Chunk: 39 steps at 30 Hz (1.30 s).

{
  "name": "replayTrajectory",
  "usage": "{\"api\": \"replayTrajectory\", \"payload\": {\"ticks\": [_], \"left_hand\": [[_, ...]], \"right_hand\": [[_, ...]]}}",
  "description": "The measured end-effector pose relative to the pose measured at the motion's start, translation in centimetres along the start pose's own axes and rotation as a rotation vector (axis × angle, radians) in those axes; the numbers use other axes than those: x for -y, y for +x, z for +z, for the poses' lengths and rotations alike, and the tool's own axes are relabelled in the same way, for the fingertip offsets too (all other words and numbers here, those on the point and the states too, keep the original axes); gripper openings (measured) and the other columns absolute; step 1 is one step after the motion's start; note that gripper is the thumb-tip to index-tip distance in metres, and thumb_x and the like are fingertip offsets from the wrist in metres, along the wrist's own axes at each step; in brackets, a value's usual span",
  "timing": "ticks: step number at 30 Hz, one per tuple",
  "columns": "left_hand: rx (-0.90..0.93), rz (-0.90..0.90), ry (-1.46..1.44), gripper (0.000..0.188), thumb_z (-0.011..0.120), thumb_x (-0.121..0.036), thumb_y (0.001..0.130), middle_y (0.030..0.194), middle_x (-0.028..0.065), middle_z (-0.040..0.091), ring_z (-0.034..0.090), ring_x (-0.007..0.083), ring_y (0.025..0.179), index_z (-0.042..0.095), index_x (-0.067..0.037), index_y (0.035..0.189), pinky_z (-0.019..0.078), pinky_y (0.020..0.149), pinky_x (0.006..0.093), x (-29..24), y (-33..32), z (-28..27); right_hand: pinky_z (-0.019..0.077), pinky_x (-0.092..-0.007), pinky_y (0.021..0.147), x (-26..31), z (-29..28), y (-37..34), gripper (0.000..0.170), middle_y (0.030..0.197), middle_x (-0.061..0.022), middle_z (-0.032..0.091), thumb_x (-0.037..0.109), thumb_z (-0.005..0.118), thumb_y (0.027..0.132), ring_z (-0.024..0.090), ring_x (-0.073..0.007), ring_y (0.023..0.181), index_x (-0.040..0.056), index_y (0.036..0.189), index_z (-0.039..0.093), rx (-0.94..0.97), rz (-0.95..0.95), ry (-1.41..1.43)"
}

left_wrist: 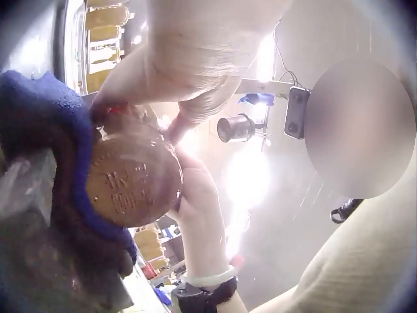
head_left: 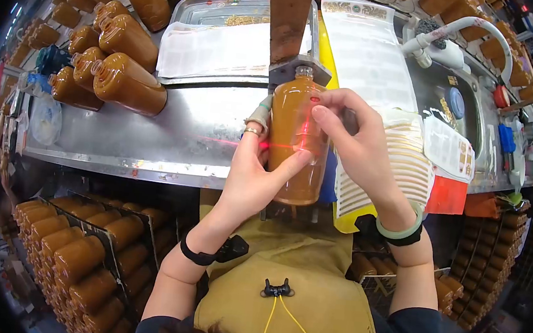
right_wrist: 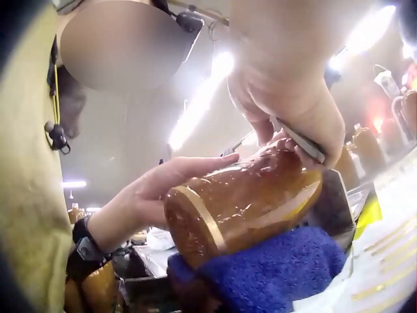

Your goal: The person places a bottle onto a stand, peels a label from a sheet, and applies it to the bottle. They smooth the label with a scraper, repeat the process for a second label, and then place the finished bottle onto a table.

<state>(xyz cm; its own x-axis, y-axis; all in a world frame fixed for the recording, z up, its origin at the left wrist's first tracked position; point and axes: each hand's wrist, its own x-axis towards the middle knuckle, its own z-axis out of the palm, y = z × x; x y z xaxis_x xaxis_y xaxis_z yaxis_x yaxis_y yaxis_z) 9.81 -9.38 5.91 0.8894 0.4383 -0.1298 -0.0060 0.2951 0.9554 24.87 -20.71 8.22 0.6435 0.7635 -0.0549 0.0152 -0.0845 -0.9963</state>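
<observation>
A glossy brown glass bottle lies on a blue cloth, its clear neck at a metal bracket. Red laser lines cross on its upper face, where a clear film shows. My left hand grips the bottle from the left, thumb across the front; one finger wears a pale wrap. Over the shoulder of the bottle, my right hand has its thumb and forefinger bent close together at the surface. In the right wrist view a thin flat grey strip sits in that hand's curled fingers; I cannot tell what it is.
Brown bottles stand at the left, with more racked below. White decal sheets lie behind; a fanned stack of strips sits at the right. A sink with a white curved tap is beyond.
</observation>
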Motion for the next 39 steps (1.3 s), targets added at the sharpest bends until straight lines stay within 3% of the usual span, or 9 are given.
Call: {"api": "replayTrajectory", "payload": {"ticks": [10,13,19,26,28,31,39], "left_hand": [[-0.003,-0.007,-0.080,0.081,0.066,0.006,0.096,0.159,0.0142,0.041,0.045,0.0221,0.144,0.021,0.000,0.163,0.0414,0.117,0.0388,0.2,0.0,-0.3],[-0.012,0.007,-0.116,0.087,0.073,-0.001,0.095,0.157,0.0190,0.041,0.045,0.0247,0.145,0.017,0.003,0.162,0.0390,0.119,0.0395,0.0,0.1,-0.3],[-0.012,-0.022,-0.237,0.066,0.055,-0.006,0.107,0.165,0.0181,0.032,0.037,0.0245,0.151,0.020,0.005,0.162,0.0323,0.124,0.0397,0.5,0.1,-1.3],[-0.041,-0.037,-0.161,0.075,0.063,-0.005,0.103,0.163,0.0193,0.034,0.039,0.0252,0.149,0.019,0.005,0.162,0.0357,0.122,0.0391,0.0,-0.3,-0.5],[-0.059,-0.020,-0.191,0.073,0.062,0.003,0.099,0.162,0.0159,0.040,0.042,0.0236,0.147,0.025,0.001,0.162,0.0365,0.120,0.0400,0.0,-0.2,-0.2],[-0.027,-0.018,-0.172,0.079,0.066,-0.002,0.100,0.163,0.0200,0.034,0.040,0.0250,0.148,0.019,0.003,0.163,0.0366,0.121,0.0392,0.2,-0.1,-0.6],[-0.039,-0.028,-0.194,0.079,0.066,-0.001,0.100,0.164,0.0194,0.033,0.040,0.0252,0.149,0.018,0.003,0.163,0.0361,0.122,0.0395,0.2,-0.2,-0.6]], "right_hand": [[0.0495,-0.0230,0.074,-0.1,0.3,1.0,0.014,0.088,0.0001,0.069,0.011,0.071,0.097,0.061,-0.0050,0.080,0.0004,0.105,0.070,-0.039,-0.004,-0.077],[0.0484,-0.0229,0.075,-0.1,0.4,1.0,0.013,0.088,0.0012,0.069,0.012,0.071,0.097,0.059,-0.0044,0.081,0.0008,0.104,0.071,-0.055,-0.010,-0.065],[0.0454,-0.0214,0.074,-0.1,0.3,1.1,0.013,0.086,0.0041,0.066,0.014,0.073,0.096,0.054,-0.0033,0.079,0.0023,0.102,0.072,-0.055,0.001,-0.059],[0.0446,-0.0211,0.075,0.0,0.4,1.1,0.013,0.085,0.0047,0.066,0.015,0.073,0.096,0.054,-0.0028,0.080,0.0025,0.101,0.072,-0.054,0.007,-0.067],[0.0447,-0.0212,0.075,-0.1,0.3,1.1,0.013,0.085,0.0047,0.066,0.015,0.073,0.096,0.055,-0.0028,0.080,0.0025,0.102,0.072,-0.058,0.002,-0.063],[0.0452,-0.0215,0.075,-0.3,0.3,1.1,0.013,0.085,0.0045,0.066,0.014,0.073,0.096,0.055,-0.0030,0.081,0.0022,0.102,0.072,-0.050,-0.003,-0.027],[0.0463,-0.0220,0.076,-0.3,0.4,1.0,0.013,0.088,0.0033,0.067,0.012,0.073,0.096,0.056,-0.0038,0.082,0.0014,0.103,0.072,-0.047,0.002,-0.015]]}}
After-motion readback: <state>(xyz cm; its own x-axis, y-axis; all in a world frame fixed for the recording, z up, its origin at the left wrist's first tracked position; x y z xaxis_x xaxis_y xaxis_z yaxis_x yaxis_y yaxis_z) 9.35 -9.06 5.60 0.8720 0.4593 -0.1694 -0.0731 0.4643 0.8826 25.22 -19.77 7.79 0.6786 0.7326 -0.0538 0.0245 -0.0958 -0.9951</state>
